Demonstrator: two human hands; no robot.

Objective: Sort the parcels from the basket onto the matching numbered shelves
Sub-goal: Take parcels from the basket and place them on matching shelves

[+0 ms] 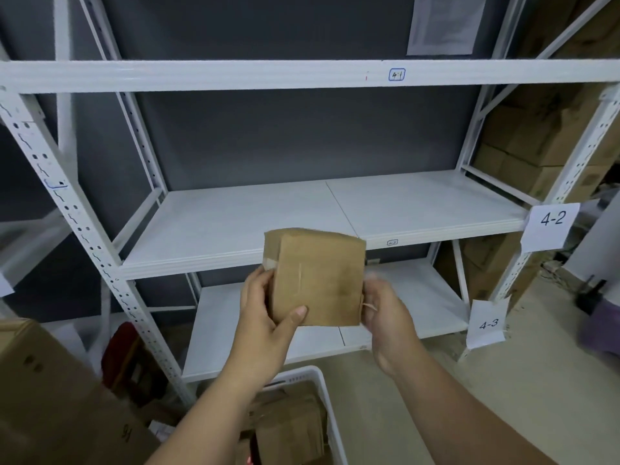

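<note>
Big white metal rack (235,229) fills most of the view, dark wall behind it. Three levels show: top beam with a little "4-1" tag (397,74), middle shelf (302,216) with a paper "4-2" sign (550,224) on the right post, and the lower shelf (419,297) with a "4-3" sign (488,325). Brown cartons (536,139) are stacked off to the right behind the rack, and another carton (50,397) sits at lower left.

Down at the bottom there's a white basket (322,380) with more brown parcels (288,427) in it.

One parcel (315,280) is up in the air in front of the rack, between the middle and lower shelves. Left hand (265,317) grips its left edge, thumb on the front face. Right hand (385,310) holds the right edge, fingers curled behind, a bit blurry.
</note>
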